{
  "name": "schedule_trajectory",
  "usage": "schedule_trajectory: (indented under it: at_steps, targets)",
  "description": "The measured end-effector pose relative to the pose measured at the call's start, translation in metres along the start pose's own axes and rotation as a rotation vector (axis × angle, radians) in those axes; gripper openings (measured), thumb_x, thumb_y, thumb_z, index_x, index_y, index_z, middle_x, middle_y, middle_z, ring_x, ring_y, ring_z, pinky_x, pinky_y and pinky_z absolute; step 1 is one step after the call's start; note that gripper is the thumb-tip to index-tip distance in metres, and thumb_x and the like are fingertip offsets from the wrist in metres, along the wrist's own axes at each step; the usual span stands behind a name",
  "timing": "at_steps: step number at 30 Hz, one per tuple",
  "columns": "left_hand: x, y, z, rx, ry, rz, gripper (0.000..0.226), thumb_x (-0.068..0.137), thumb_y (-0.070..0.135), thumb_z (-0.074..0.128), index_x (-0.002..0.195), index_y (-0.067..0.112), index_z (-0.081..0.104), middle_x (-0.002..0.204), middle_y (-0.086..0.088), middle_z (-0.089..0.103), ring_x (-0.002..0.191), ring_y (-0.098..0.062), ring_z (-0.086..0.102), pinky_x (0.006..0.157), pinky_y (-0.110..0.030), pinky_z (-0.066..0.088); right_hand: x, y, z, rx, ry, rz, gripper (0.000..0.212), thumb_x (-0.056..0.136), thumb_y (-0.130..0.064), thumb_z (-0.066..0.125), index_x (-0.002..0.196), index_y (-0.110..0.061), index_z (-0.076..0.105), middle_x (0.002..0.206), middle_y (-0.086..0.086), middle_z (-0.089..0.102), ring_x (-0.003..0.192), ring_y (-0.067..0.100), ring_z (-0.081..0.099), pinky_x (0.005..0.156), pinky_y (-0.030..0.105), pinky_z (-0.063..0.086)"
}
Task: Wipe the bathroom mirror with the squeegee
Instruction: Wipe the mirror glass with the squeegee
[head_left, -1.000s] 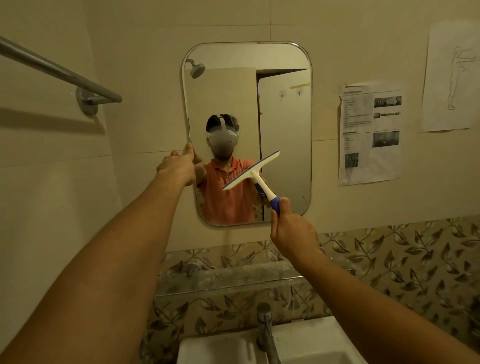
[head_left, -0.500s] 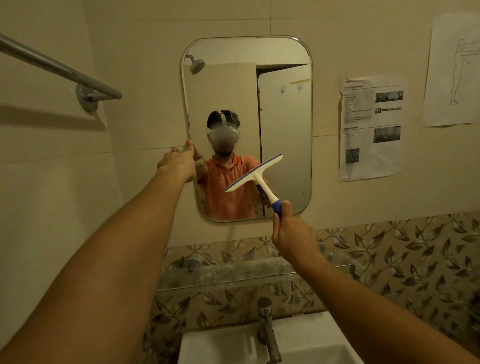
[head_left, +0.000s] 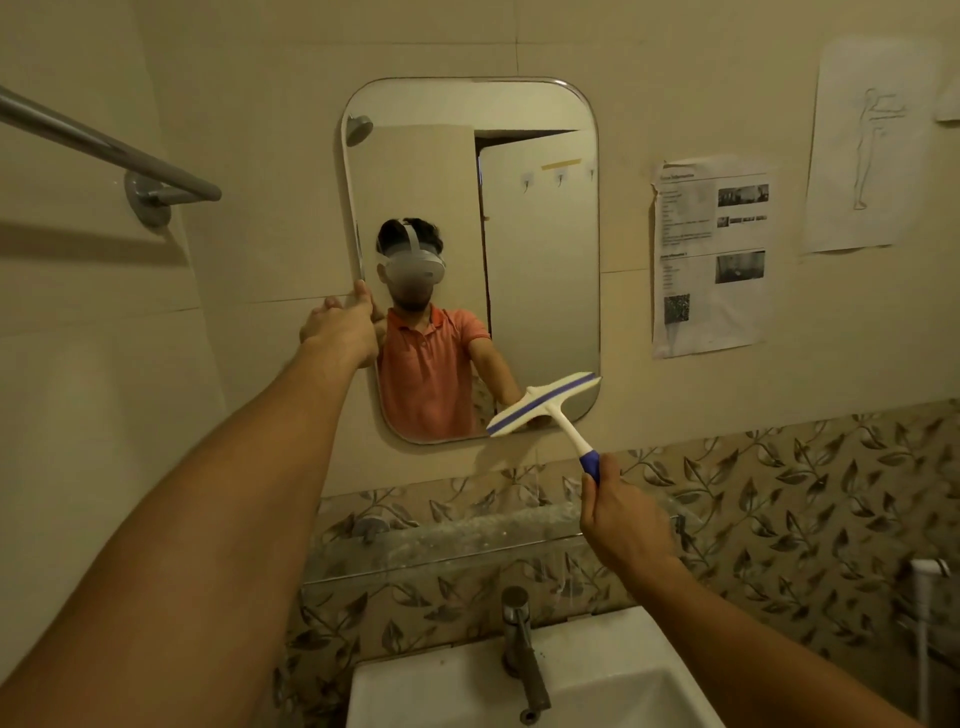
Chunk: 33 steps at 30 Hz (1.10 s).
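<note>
On the tiled wall straight ahead hangs the mirror (head_left: 540, 260), upright, with rounded corners. Head view, only view available. Left hand (head_left: 340, 327): arm stretched out, fingers curled round the mirror's left edge about halfway up, thumb lying up along the front of that edge. Right hand (head_left: 621, 519): closed round the blue end of the squeegee (head_left: 545, 402) handle, below the mirror's lower right corner. Squeegee: white handle runs up and to the left from the hand to the head; head is white with a blue strip, tilted, right end higher. Head lies across the mirror's lower right corner, its left end over the bottom edge, its right end at the right edge. Blade looks pressed to the glass, though contact cannot be confirmed from this angle. Reflection shows a person in an orange shirt wearing a headset. Surroundings: towel rail (head_left: 104, 148) on the left wall; printed sheet (head_left: 709, 254) on the wall right of the mirror, pencil drawing (head_left: 862, 150) further right and higher. Below the mirror, a band of leaf-pattern tiles (head_left: 779, 499) with a glass shelf (head_left: 441, 540) in front of it. White sink (head_left: 447, 686) at the bottom, metal tap (head_left: 522, 644) at its back rim.
</note>
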<state>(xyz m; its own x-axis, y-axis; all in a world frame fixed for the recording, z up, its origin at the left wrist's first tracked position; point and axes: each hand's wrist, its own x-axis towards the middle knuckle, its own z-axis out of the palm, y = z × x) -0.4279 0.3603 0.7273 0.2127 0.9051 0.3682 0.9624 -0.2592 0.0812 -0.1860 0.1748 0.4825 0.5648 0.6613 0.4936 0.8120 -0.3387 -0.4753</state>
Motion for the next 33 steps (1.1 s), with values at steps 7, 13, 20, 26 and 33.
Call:
schedule_trajectory:
  at_steps: [7,13,20,26,33]
  targets:
    - [0.001,0.001,0.001,0.010,-0.010,0.005,0.093,0.096,0.010,0.054,0.158,0.033,-0.012,0.165,-0.018,0.001,0.149,-0.040,0.017,0.114,-0.055,0.030,-0.011,0.029,-0.017,-0.030,-0.010,0.108,0.029,0.108,-0.046,0.032,0.123,-0.023,0.040,0.073,-0.003,0.061,0.055,0.013,0.060,0.050,0.033,0.055]
    - [0.003,0.001,-0.001,0.012,-0.008,0.015,0.089,0.098,0.014,0.053,0.158,0.031,-0.011,0.165,-0.018,0.003,0.148,-0.040,0.018,0.114,-0.054,0.029,0.004,0.020,-0.047,0.130,0.146,0.103,0.024,0.108,-0.041,0.033,0.116,-0.020,0.040,0.069,0.003,0.059,0.051,0.020,0.058,0.045,0.038,0.052]
    - [0.002,0.000,-0.003,0.005,0.006,0.020,0.090,0.098,0.013,0.054,0.159,0.032,-0.009,0.165,-0.018,0.005,0.148,-0.040,0.020,0.113,-0.054,0.031,0.062,-0.055,-0.095,0.267,0.225,-0.047,0.022,0.109,-0.043,0.032,0.117,-0.023,0.036,0.076,0.005,0.059,0.055,0.020,0.059,0.048,0.035,0.052]
    - [0.003,0.000,-0.001,0.000,0.006,0.008,0.094,0.096,0.013,0.058,0.158,0.033,-0.010,0.165,-0.018,0.004,0.147,-0.041,0.021,0.111,-0.055,0.034,0.078,-0.097,-0.090,0.122,0.248,-0.237,0.030,0.108,-0.046,0.034,0.124,-0.021,0.038,0.074,-0.002,0.054,0.053,0.016,0.057,0.047,0.034,0.053]
    - [0.006,0.000,0.000,0.018,0.013,0.010,0.095,0.096,0.010,0.056,0.158,0.034,-0.011,0.165,-0.019,0.006,0.146,-0.041,0.024,0.109,-0.054,0.036,0.075,-0.091,-0.061,-0.025,0.180,-0.338,0.040,0.107,-0.048,0.036,0.135,-0.020,0.036,0.074,-0.007,0.049,0.052,0.010,0.052,0.048,0.031,0.053]
